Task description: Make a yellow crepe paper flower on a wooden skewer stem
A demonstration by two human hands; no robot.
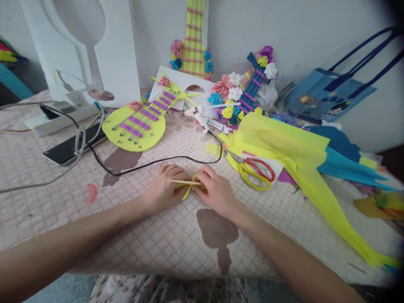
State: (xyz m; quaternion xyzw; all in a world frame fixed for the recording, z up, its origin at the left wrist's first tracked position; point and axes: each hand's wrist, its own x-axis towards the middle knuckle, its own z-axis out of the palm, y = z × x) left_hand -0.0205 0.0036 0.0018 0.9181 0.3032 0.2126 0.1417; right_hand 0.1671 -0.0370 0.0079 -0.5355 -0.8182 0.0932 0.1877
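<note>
Low over the middle of the table, my left hand point(167, 188) and my right hand point(217, 192) are close together, fingers closed. Between them runs a thin pale wooden stick point(181, 182), lying roughly level. A narrow yellow strip point(187, 193) crosses the stick, one end hanging toward me. My right fingers pinch the stick near its right part. The left fingers are curled at the strip, and their tips are partly hidden. Beyond the hands a white glue gun point(198, 116) rests on the table, its black cord point(158, 160) passing behind them.
Red-and-yellow-handled scissors point(257, 170) lie right, beside yellow crepe paper point(284, 139). A yellow lute-shaped craft point(139, 126) lies back left, near a dark phone point(72, 147) and a white power strip point(63, 118). A blue bag point(328, 92) stands at the back right.
</note>
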